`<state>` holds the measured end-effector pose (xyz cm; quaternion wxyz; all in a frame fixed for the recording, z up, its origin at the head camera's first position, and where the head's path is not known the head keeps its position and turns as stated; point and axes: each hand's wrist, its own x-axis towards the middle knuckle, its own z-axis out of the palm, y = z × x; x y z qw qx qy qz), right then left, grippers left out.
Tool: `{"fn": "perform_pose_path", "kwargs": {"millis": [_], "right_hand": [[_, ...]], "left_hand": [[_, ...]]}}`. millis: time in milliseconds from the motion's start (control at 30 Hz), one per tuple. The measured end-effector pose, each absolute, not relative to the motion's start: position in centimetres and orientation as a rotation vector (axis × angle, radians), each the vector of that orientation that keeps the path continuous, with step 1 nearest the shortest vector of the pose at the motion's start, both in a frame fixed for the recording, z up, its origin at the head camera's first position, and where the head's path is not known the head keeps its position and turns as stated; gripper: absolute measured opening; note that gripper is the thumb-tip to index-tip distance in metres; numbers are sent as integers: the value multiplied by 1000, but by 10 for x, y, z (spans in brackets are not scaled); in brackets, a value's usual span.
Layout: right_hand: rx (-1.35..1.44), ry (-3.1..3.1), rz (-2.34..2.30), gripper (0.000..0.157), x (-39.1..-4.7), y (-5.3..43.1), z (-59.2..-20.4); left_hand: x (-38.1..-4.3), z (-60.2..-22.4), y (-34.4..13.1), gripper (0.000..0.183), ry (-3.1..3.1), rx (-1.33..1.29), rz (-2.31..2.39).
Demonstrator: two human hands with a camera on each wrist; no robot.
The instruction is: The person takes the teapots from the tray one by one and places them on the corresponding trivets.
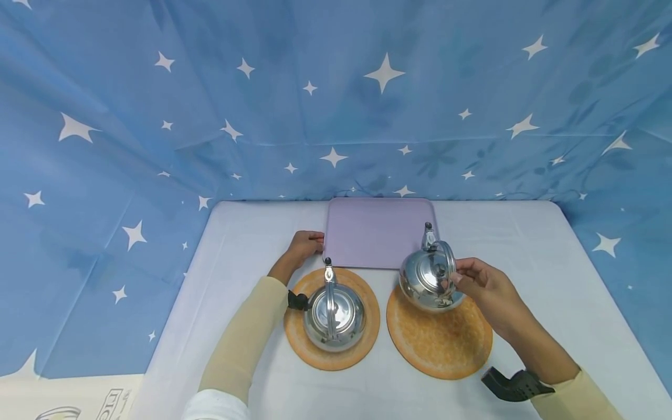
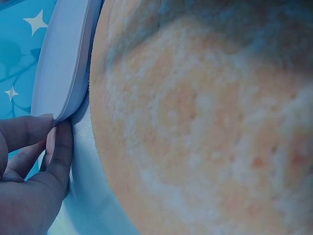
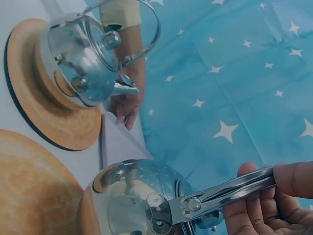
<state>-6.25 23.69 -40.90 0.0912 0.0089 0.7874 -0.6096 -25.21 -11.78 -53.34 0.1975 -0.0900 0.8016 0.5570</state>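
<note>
My left hand (image 1: 306, 246) pinches the near left corner of a lilac tray (image 1: 378, 230); the left wrist view shows thumb and fingers on the tray's rim (image 2: 77, 73). With my right hand (image 1: 485, 286) I grip the handle of a shiny steel kettle (image 1: 427, 283) with a black-tipped spout. That kettle is over the far part of the right-hand round mat (image 1: 441, 347) and overlaps the tray's near right corner from above. Whether its base touches anything is hidden. A second steel kettle (image 1: 341, 318) stands upright on the left round mat (image 1: 371, 326), beside my left forearm.
White cloth covers the table (image 1: 252, 245), and a blue star-patterned curtain (image 1: 294, 111) hangs behind and along the sides. At the lower left lies a pale printed surface (image 1: 68, 399). Each wrist wears a black strap (image 1: 517, 386).
</note>
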Motion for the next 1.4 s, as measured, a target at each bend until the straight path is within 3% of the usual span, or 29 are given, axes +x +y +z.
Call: {"fn": "perform_pose_path", "kwargs": {"millis": [500, 1167, 1400], "right_hand": [[74, 2298, -1817, 34, -35, 242, -420], [84, 2272, -1772, 28, -30, 240, -430], [91, 2274, -1644, 38, -29, 244, -429]], "left_hand": [[-253, -533, -120, 37, 2249, -253, 1538], [-251, -534, -127, 36, 2259, -279, 1548], [-249, -537, -127, 36, 2264, -275, 1548]]}}
